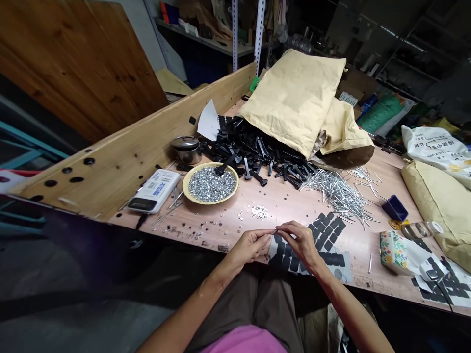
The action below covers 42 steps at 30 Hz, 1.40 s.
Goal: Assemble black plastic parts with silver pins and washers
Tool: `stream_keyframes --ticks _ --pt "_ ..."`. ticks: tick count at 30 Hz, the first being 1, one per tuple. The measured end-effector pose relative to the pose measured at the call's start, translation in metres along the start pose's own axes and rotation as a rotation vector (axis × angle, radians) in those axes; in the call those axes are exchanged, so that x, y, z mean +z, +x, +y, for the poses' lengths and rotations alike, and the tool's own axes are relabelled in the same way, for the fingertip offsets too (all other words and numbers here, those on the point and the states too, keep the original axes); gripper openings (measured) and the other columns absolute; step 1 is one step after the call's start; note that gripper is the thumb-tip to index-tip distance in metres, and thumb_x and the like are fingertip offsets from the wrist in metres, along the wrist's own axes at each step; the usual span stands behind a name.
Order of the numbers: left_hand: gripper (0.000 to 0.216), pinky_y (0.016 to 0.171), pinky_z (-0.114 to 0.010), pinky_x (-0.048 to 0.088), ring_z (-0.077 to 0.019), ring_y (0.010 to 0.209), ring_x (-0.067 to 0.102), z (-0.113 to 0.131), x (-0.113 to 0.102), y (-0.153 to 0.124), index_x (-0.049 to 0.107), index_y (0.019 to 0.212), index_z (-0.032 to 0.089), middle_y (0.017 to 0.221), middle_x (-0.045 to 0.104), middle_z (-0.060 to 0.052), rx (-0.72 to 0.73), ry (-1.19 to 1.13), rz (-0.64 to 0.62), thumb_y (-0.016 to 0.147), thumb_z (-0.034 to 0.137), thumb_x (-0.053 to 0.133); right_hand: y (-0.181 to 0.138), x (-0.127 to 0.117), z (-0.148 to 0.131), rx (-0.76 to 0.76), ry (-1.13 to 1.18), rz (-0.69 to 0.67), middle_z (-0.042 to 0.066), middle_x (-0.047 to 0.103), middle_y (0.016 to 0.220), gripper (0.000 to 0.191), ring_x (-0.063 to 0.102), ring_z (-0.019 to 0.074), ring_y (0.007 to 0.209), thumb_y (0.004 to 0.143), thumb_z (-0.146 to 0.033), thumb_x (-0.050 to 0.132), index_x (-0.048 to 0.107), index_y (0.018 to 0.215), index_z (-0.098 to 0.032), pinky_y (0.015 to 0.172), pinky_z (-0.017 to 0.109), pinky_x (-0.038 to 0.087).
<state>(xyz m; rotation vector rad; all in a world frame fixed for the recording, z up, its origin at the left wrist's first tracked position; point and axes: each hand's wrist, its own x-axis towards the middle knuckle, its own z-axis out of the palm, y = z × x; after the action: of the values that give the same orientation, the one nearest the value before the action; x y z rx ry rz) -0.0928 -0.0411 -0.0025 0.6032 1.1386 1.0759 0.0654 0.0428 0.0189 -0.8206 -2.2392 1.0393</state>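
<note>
White device [158, 188]: lies flat near a lidded metal pot [189, 153].
Floral box [393, 250]: sits at right, blossoms across its side.
Green sack [384, 116]: slumps in the background.

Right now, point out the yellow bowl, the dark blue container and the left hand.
Yellow bowl [185, 185]: head view, left rim.
Dark blue container [396, 210]: head view, middle.
Left hand [248, 248]: head view, middle of the hand.
</note>
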Motion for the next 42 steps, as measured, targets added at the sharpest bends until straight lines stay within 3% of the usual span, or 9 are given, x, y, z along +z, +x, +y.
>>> stream_keyframes --ticks 3,10,14,18,25,28,31,34,42 --pt "0.072 0.035 -0.016 0.009 -0.0012 0.036 0.016 0.001 0.0 -0.003 0.062 0.116 0.011 0.045 0.03 0.013 -0.093 -0.04 -0.079 0.06 0.055 0.071 0.0 -0.006 -0.003 0.002 0.005 -0.06 0.007 0.069 0.079 0.03 0.064 0.0151 0.072 0.086 -0.045 0.056 0.072 0.085 -0.02 0.064 0.025 0.05" --pt "0.064 0.035 -0.017 0.012 -0.0019 0.034 0.017 0.001 -0.004 -0.005 0.068 0.107 0.01 0.041 0.027 0.013 -0.082 0.078 -0.219 0.061 0.055 0.07 -0.001 -0.021 -0.004 0.175 0.205 -0.25 0.004 0.066 0.068 0.04 0.06 0.0121 0.058 0.073 -0.055 0.065 0.07 0.076 -0.015 0.052 0.022 0.046" --pt "0.03 0.051 -0.022 0.041 -0.013 0.055 0.054 0.004 0.0 -0.007 0.075 0.086 0.017 0.057 0.063 -0.002 0.135 0.271 -0.137 0.067 0.039 0.068 -0.009 -0.025 -0.012 0.053 0.002 -0.249 0.005 0.067 0.068 0.039 0.06 0.0129 0.06 0.08 -0.053 0.059 0.071 0.076 -0.016 0.054 0.022 0.045" --pt "0.02 0.074 -0.029 0.047 -0.0225 0.082 0.064 0.011 0.003 -0.008 0.077 0.08 0.021 0.085 0.074 -0.007 0.212 0.415 -0.152 0.069 0.032 0.064 -0.019 -0.024 -0.013 -0.071 -0.083 -0.235 0.008 0.068 0.072 0.039 0.063 0.0148 0.066 0.088 -0.049 0.049 0.071 0.082 -0.017 0.06 0.024 0.048" --pt "0.037 0.042 -0.02 0.03 -0.0094 0.041 0.041 0.01 0.004 -0.005 0.075 0.09 0.016 0.047 0.055 0.002 -0.014 0.289 -0.312 0.068 0.044 0.066 -0.032 -0.03 -0.011 -0.221 -0.201 -0.225 0.007 0.069 0.08 0.031 0.063 0.0148 0.072 0.093 -0.037 0.044 0.069 0.091 -0.018 0.065 0.025 0.05" --pt "0.027 0.046 -0.022 0.036 -0.014 0.05 0.05 0.0 0.011 -0.006 0.076 0.086 0.02 0.053 0.059 -0.002 0.126 0.392 -0.212 0.071 0.04 0.064 -0.038 -0.033 -0.007 -0.337 -0.338 -0.285 0.011 0.068 0.089 0.031 0.062 0.0164 0.08 0.097 -0.028 0.037 0.066 0.1 -0.017 0.071 0.027 0.05" --pt "0.022 0.064 -0.026 0.044 -0.0194 0.07 0.06 -0.012 0.02 -0.011 0.075 0.091 0.025 0.077 0.07 -0.008 0.383 0.672 -0.003 0.077 0.026 0.058 -0.042 -0.029 0.001 -0.232 -0.341 -0.202 0.008 0.067 0.082 0.03 0.062 0.0151 0.074 0.095 -0.032 0.04 0.066 0.094 -0.017 0.066 0.025 0.05" --pt "0.031 0.066 -0.025 0.044 -0.0182 0.068 0.061 -0.018 0.025 -0.014 0.072 0.102 0.024 0.076 0.07 -0.009 0.457 0.871 0.056 0.081 0.018 0.05 -0.044 -0.026 0.007 -0.103 -0.269 -0.111 0.005 0.066 0.074 0.03 0.061 0.0135 0.066 0.092 -0.037 0.046 0.066 0.084 -0.017 0.061 0.022 0.049" --pt "0.032 0.05 -0.025 0.045 -0.0173 0.055 0.06 -0.012 0.03 -0.009 0.075 0.089 0.018 0.061 0.068 -0.005 0.15 0.47 -0.192 0.079 0.041 0.055 -0.055 -0.047 -0.003 -0.378 -0.277 -0.26 0.011 0.067 0.09 0.031 0.062 0.0152 0.082 0.097 -0.025 0.035 0.064 0.1 -0.015 0.073 0.025 0.05"
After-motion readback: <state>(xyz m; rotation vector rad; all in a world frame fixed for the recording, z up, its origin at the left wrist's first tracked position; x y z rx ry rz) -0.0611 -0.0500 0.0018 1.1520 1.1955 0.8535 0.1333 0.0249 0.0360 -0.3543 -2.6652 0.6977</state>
